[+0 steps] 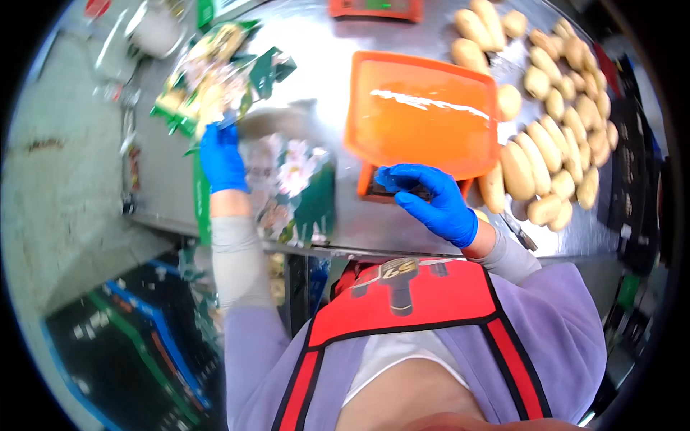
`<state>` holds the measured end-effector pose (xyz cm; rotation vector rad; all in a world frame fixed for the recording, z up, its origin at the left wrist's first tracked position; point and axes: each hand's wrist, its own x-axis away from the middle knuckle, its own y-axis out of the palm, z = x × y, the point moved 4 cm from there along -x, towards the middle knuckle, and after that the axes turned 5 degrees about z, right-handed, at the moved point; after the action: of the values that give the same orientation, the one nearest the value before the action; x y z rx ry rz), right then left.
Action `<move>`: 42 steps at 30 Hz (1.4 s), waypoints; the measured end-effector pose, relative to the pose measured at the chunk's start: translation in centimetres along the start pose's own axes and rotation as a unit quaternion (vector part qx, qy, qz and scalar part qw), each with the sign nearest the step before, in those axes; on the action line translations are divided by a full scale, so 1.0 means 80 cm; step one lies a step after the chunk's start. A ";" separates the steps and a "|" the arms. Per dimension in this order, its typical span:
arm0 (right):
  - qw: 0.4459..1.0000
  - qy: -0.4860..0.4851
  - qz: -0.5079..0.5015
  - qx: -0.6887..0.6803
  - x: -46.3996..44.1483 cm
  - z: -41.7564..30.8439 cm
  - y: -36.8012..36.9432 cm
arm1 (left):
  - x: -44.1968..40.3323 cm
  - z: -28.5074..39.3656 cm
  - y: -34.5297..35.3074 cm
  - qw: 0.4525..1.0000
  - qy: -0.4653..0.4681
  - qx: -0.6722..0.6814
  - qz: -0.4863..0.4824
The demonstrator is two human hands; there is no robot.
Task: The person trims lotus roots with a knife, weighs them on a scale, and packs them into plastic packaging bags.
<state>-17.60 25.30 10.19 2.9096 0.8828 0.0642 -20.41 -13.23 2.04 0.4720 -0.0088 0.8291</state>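
My left hand (223, 159), in a blue glove, is closed on the near end of a printed plastic bag (208, 86) with pale pieces inside. The bag is blurred, and my fingertips are partly hidden against it. Just to the right lies a flat green bag with a flower print (291, 187). My right hand (435, 201), also gloved in blue, holds nothing; its fingers are curved and the thumb stands apart. It hovers by the front panel of a scale with an orange tray (424, 115), partly covering the panel. The tray carries nothing.
Pale lotus root segments (532, 161) are piled on the metal table (316, 79) at the right. A knife (519, 231) lies by the front edge. Another orange scale (375, 8) stands at the back, and a white container (154, 30) at the upper left.
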 end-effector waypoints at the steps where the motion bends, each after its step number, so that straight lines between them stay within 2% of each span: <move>1: 0.999 -0.005 0.024 -0.024 0.003 -0.006 -0.013 | -0.023 -0.004 0.011 0.949 0.123 -0.286 -0.057; 2: 0.998 -0.011 0.050 -0.047 0.008 -0.010 -0.025 | -0.053 -0.028 0.010 0.992 0.044 -0.104 -0.053; 3: 0.996 -0.012 0.079 -0.046 0.021 -0.006 -0.034 | -0.056 -0.035 0.018 0.951 0.159 -0.243 -0.108; 4: 0.993 -0.013 0.113 -0.032 0.027 -0.004 -0.045 | -0.052 -0.019 0.053 0.772 0.306 -0.538 -0.143; 5: 0.991 -0.025 0.128 -0.031 0.031 -0.002 -0.054 | -0.102 -0.054 0.036 0.901 0.185 -0.363 -0.149; 6: 0.989 -0.039 0.139 -0.030 0.035 -0.002 -0.065 | -0.109 -0.054 0.055 0.836 0.220 -0.476 -0.160; 7: 0.988 -0.018 0.153 -0.006 0.044 -0.002 -0.073 | -0.131 -0.073 0.048 0.967 0.075 -0.223 -0.099; 8: 0.984 -0.014 0.176 0.003 0.058 -0.001 -0.082 | -0.150 -0.078 0.049 0.905 0.181 -0.355 -0.152; 9: 0.980 -0.013 0.198 -0.015 0.068 0.006 -0.091 | -0.157 -0.078 0.064 0.966 0.037 -0.240 -0.090; 10: 0.975 -0.006 0.219 -0.034 0.081 0.010 -0.095 | -0.185 -0.087 0.054 0.940 0.052 -0.309 -0.136; 12: 0.963 -0.013 0.266 -0.031 0.100 0.011 -0.113 | -0.210 -0.084 0.074 0.963 0.014 -0.246 -0.109; 14: 0.941 0.008 0.339 0.007 0.124 0.007 -0.145 | -0.259 -0.083 0.079 0.952 0.005 -0.281 -0.117; 15: 0.924 -0.010 0.375 0.070 0.133 0.010 -0.163 | -0.270 -0.078 0.093 0.960 -0.028 -0.260 -0.097; 18: 0.875 -0.002 0.480 0.068 0.175 0.017 -0.209 | -0.287 -0.078 0.102 0.934 0.024 -0.342 -0.099; 20: 0.857 -0.016 0.509 0.079 0.198 0.026 -0.233 | -0.306 -0.107 0.085 0.926 0.052 -0.355 -0.117; 23: 0.841 -0.016 0.531 0.101 0.208 0.031 -0.258 | -0.266 -0.138 0.084 0.941 -0.029 -0.324 -0.091; 24: 0.838 -0.002 0.533 0.119 0.206 0.030 -0.267 | -0.234 -0.150 0.094 0.939 -0.051 -0.332 -0.074; 25: 0.847 0.001 0.527 0.076 0.198 0.035 -0.275 | -0.177 -0.144 0.122 0.949 -0.117 -0.290 -0.027; 26: 0.849 -0.002 0.522 0.079 0.189 0.035 -0.285 | -0.220 -0.178 0.096 0.939 -0.184 -0.283 -0.064; 29: 0.881 -0.032 0.464 0.082 0.151 0.051 -0.312 | -0.201 -0.181 0.087 0.898 -0.254 -0.318 -0.168; 34: 0.902 -0.035 0.413 0.119 0.100 0.073 -0.338 | -0.064 -0.077 0.127 0.868 -0.231 -0.385 -0.210; 36: 0.885 -0.035 0.423 0.192 0.102 0.058 -0.340 | -0.002 -0.035 0.124 0.876 -0.117 -0.418 -0.208; 38: 0.792 -0.051 0.524 0.309 0.144 0.049 -0.368 | 0.041 -0.016 0.084 0.886 -0.056 -0.418 -0.193; 39: 0.798 -0.053 0.551 0.239 0.178 0.060 -0.396 | 0.058 -0.015 0.054 0.882 -0.043 -0.434 -0.177; 40: 0.779 -0.052 0.591 0.202 0.212 0.045 -0.405 | 0.073 -0.020 0.023 0.878 -0.029 -0.450 -0.163; 41: 0.731 -0.108 0.645 0.196 0.250 0.058 -0.426 | 0.091 -0.024 -0.002 0.867 0.014 -0.478 -0.142; 42: 0.703 -0.108 0.684 0.161 0.289 0.073 -0.451 | 0.110 -0.031 -0.022 0.853 0.058 -0.504 -0.124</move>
<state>-17.89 67.47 0.79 2.9618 -1.5205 -0.3378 -13.58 -6.99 0.80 -0.5682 -0.2579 0.4958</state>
